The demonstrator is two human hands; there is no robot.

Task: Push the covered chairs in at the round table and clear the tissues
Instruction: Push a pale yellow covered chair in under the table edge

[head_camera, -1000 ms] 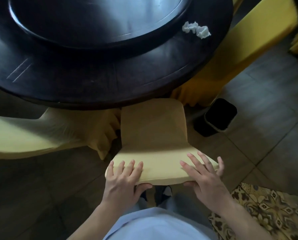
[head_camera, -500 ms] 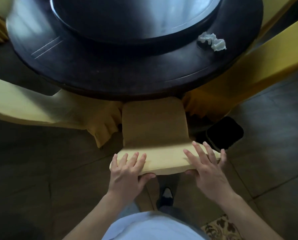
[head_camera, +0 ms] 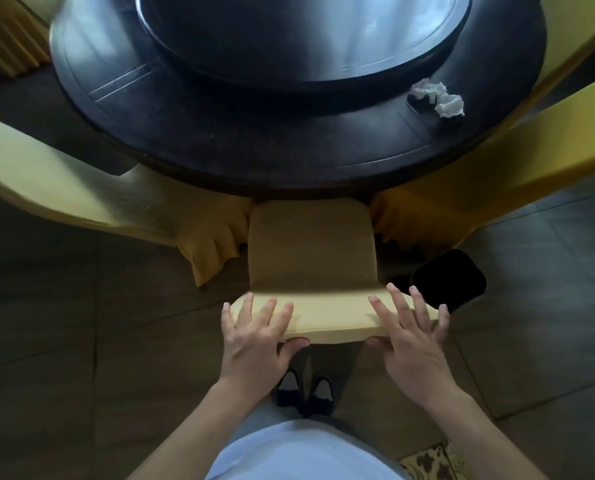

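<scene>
- Pushing the covered chair (head_camera: 311,251) toward the round bench (head_camera: 220,133), both hands sit on its top rail at 6 o'clock in the view: the left hand (head_camera: 254,336) lies with fingers spread over the fabric and thumb tucked under the rail's near edge, and the right hand (head_camera: 412,336) does the same, so each pinches the rail between fingers and thumb.
- Compared with a second ago, the chair's seat has slid further under the bench edge; only its back half shows now, and its front is hidden beneath the dark rim. My judgement is that this chair is nearly home and little push remains.
- Neighbouring covered chairs flank it: one at 9 o'clock (head_camera: 81,195) and one at 3 o'clock (head_camera: 497,174), both angled with their seats toward the bench.
- Crumpled white tissues (head_camera: 438,97) lie on the bench top at 1 o'clock, just beside the raised turntable (head_camera: 303,32); they are untouched, so that part of the task is not yet done.
- A black bin (head_camera: 450,278) stands on the floor (head_camera: 81,341) at 3 o'clock, near the right hand, a likely place for the tissues.
- Dark floor tiles surround everything; a patterned rug (head_camera: 431,462) shows at 5 o'clock.
</scene>
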